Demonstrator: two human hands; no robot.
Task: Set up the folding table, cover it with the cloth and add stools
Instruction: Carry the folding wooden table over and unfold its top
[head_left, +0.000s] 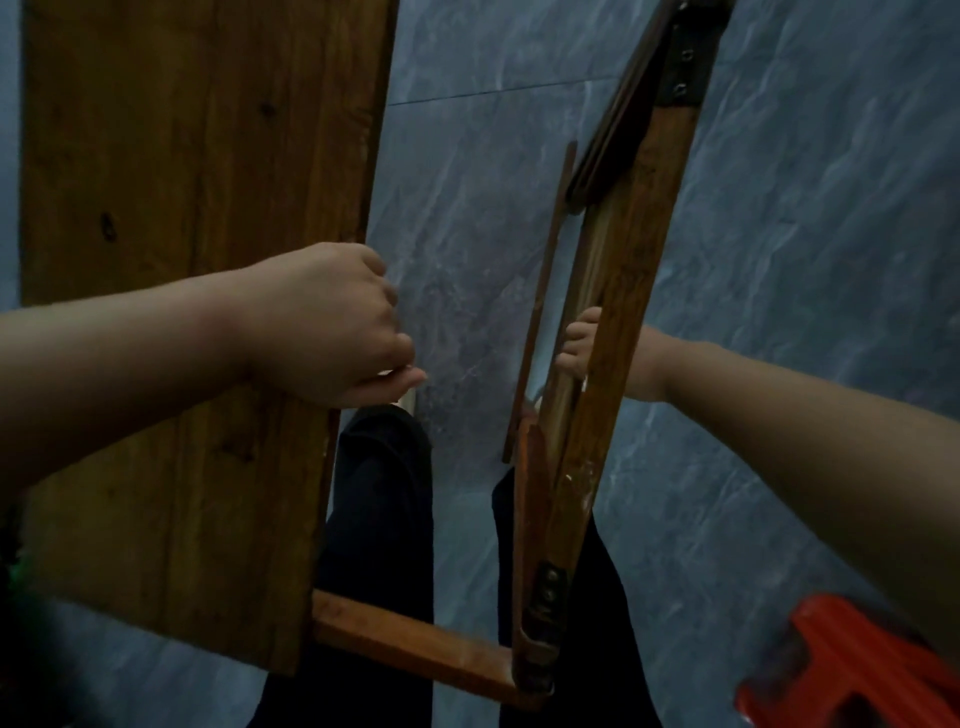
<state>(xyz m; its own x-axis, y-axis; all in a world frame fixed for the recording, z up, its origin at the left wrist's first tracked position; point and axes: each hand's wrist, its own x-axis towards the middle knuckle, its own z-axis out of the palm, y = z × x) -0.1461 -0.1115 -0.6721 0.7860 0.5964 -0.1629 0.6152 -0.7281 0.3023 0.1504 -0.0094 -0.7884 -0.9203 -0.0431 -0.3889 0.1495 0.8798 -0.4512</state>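
The folding table (182, 467) is held partly unfolded above the floor (467, 208). Its tabletop (208, 156) edge is gripped by the left hand (332, 327), its leg frame (623, 291) by the right hand (579, 340). Stiff, heavy wood is expected; rails should be grasped.

The single camera rides on the person's head, facing forward and steeply down, so it looks past the folding table (182, 208) to the grey tiled floor (779, 260) and the person's own legs (384, 519). It sits close, with the tabletop filling the left side.
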